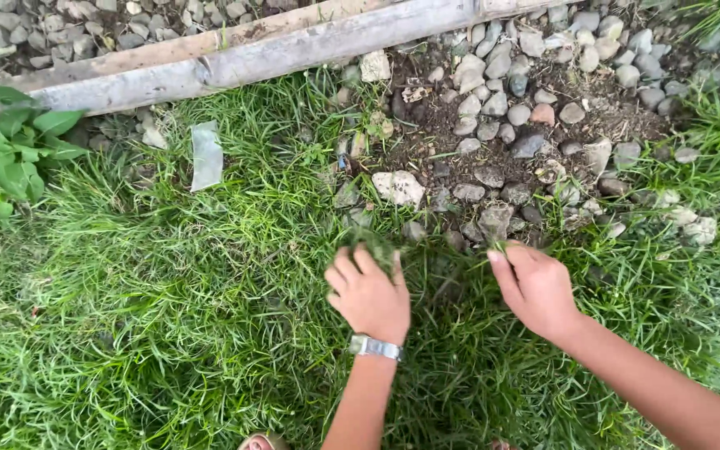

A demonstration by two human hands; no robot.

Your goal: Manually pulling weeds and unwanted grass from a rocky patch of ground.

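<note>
Clutching a grass tuft [374, 243], the left hand [368, 293] is fisted.

An outdoor garden or yard edge; thick green grass [168, 333] covers the ground; a patch of bare soil strewn with grey stones [502, 108] borders it; weathered bamboo poles [252, 54] lie across the top; a leafy plant [10, 150] grows at the left.

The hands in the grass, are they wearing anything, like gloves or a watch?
No gloves. Both hands, the left hand and the right hand, are bare, and both forearms are bare with no sleeves in view. The left wrist wears a wristwatch with a silvery metal band. No rings or markings show.
</note>
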